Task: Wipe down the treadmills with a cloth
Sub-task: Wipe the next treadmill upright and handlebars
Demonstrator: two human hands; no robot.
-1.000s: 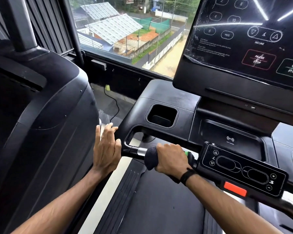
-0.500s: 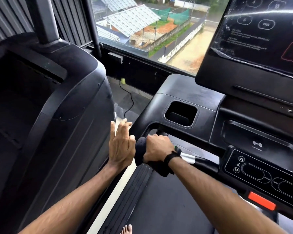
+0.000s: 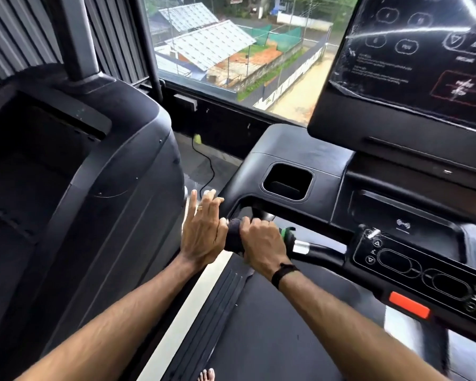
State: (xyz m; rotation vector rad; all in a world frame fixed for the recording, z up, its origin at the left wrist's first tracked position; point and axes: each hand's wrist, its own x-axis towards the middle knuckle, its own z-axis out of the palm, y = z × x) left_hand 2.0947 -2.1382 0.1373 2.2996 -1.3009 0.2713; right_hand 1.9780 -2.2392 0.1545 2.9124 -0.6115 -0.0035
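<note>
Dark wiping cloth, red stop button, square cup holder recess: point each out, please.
Dark wiping cloth point(image 3: 232, 235), head view, bunched left end.
Red stop button point(image 3: 408, 304), head view, centre.
Square cup holder recess point(image 3: 287, 180), head view, inner floor.

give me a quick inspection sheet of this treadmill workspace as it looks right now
surface: black treadmill belt with a pale side rail on its left; a bare foot shows at the bottom edge
job's things: dark cloth wrapped round the handlebar; console above, control panel with a red tab
clutter: nothing seen in the cup holder
grippers: right hand grips the cloth on the bar; left hand flat, fingers straight, beside the cloth
cables: one black cable on the floor by the window
surroundings: neighbouring machine on the left, window onto rooftops
</note>
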